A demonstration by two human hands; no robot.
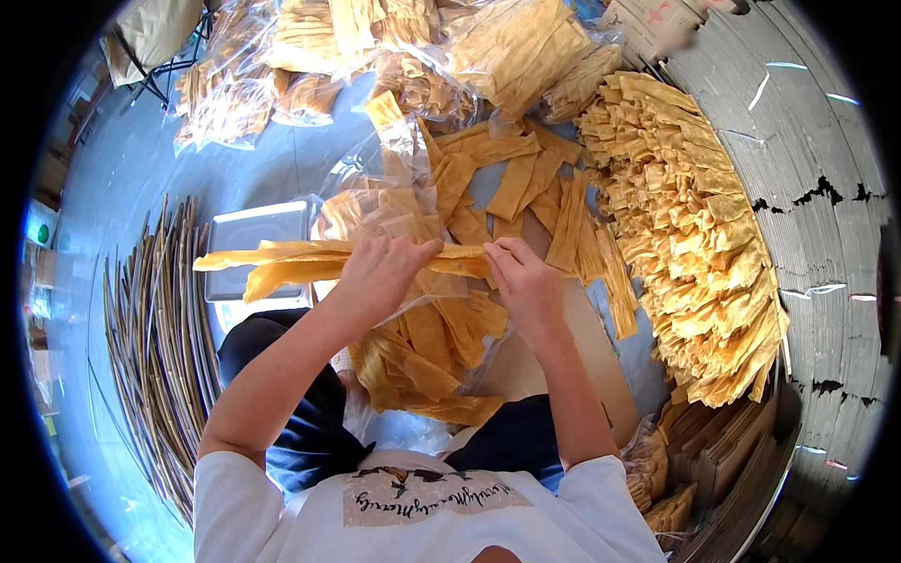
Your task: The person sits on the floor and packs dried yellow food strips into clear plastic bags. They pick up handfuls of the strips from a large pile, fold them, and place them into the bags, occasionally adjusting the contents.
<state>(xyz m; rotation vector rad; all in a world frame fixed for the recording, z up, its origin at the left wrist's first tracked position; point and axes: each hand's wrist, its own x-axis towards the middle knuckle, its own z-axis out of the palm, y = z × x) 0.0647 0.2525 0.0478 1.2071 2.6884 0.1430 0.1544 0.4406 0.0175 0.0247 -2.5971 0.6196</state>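
My left hand (383, 271) grips the middle of a few long, flat yellow strips, likely dried bean curd sheets (303, 255), whose free ends stick out to the left over a platform scale (257, 243). At the strips' right end, the fingers of my right hand (521, 281) pinch them. Under my hands, a clear plastic bag (366, 207) holds more folded strips. Loose strips (422, 352) lie heaped between my legs, and others (521, 176) are scattered beyond my right hand. The far side of the held strips is partly covered by my fingers.
Thin sticks (158, 338) lie bundled at the left. A long stack of yellow strips (676, 232) stands at the right, beside piled flattened cardboard (809, 211). Filled plastic bags (514, 49) lie across the far side. A cardboard sheet (584, 345) is on the floor near my right arm.
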